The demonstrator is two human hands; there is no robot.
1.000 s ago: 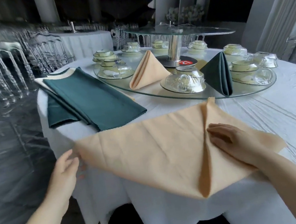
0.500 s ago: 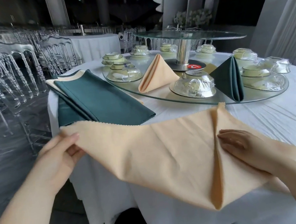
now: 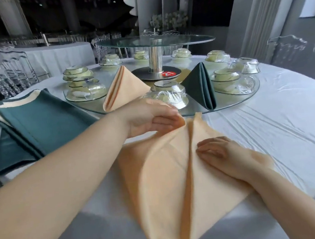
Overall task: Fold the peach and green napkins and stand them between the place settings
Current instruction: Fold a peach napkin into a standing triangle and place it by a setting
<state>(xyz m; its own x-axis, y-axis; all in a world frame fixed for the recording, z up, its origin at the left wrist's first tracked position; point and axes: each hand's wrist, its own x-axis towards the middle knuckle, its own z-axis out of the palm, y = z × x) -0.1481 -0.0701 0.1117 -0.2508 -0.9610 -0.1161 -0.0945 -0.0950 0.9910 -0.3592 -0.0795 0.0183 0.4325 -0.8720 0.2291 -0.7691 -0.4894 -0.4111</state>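
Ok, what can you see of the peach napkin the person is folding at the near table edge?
The peach napkin is plain matte cloth, lying on the white tablecloth with its near point hanging over the table edge. Two flaps meet along a central seam, giving a kite-like shape. The right flap lies flat under the right hand, whose straight fingers press beside the seam. The left flap is raised, its top corner pinched by the left hand near the far tip.

Place setting (image 3: pixel 169 93) partly hidden behind the left hand (image 3: pixel 146 118).
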